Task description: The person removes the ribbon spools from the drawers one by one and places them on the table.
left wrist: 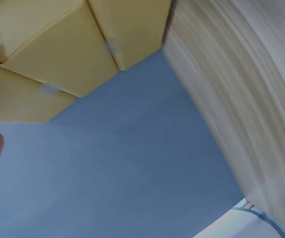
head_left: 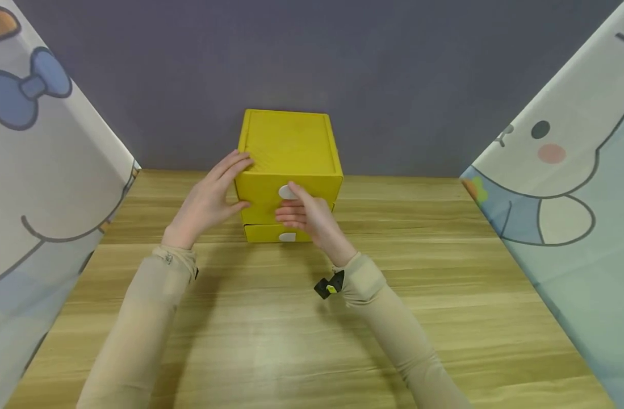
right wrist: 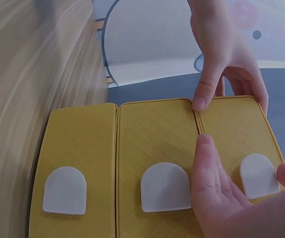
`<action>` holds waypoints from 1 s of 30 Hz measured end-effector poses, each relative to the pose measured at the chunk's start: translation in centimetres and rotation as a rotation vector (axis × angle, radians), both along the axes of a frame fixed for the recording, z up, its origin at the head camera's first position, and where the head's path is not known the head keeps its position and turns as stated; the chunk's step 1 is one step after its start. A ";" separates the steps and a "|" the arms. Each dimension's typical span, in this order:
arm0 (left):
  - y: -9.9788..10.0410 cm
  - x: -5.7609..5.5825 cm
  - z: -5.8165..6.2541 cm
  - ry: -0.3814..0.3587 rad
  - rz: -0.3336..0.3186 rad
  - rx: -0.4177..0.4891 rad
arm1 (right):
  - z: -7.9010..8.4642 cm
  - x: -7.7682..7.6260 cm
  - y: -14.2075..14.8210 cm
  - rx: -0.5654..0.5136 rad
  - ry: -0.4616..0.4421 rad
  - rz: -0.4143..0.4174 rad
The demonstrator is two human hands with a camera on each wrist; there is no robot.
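Note:
A yellow three-drawer box (head_left: 291,142) stands at the back of the table, with a rounded white tab on each drawer front. My left hand (head_left: 206,199) rests against its left side, fingers over the top left edge and thumb at the front left edge. In front of the top drawer is my right hand (head_left: 314,218). Its thumb touches the top white tab (right wrist: 258,176), while the fingers extend below that tab, near the seam with the middle drawer (right wrist: 157,129). Only parts of the left hand's digits show in the left wrist view.
The wood-grain table (head_left: 271,329) spreads out in front of the box. Behind it rises a dark grey wall (head_left: 393,85). Cartoon-printed panels stand on the left (head_left: 51,187) and right (head_left: 562,199). A small black device (head_left: 329,285) sits at the right wrist.

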State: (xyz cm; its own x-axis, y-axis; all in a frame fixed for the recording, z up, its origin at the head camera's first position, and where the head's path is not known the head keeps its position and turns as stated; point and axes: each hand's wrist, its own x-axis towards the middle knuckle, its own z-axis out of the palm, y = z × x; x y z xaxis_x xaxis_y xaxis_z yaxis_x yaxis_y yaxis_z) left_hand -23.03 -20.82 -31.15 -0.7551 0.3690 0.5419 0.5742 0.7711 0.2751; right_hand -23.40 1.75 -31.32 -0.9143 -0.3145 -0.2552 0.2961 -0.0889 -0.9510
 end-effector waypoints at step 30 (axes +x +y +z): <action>-0.7 -0.9 -0.6 -0.064 -0.108 0.038 | 0.1 1.4 0.0 -0.080 -0.025 -0.127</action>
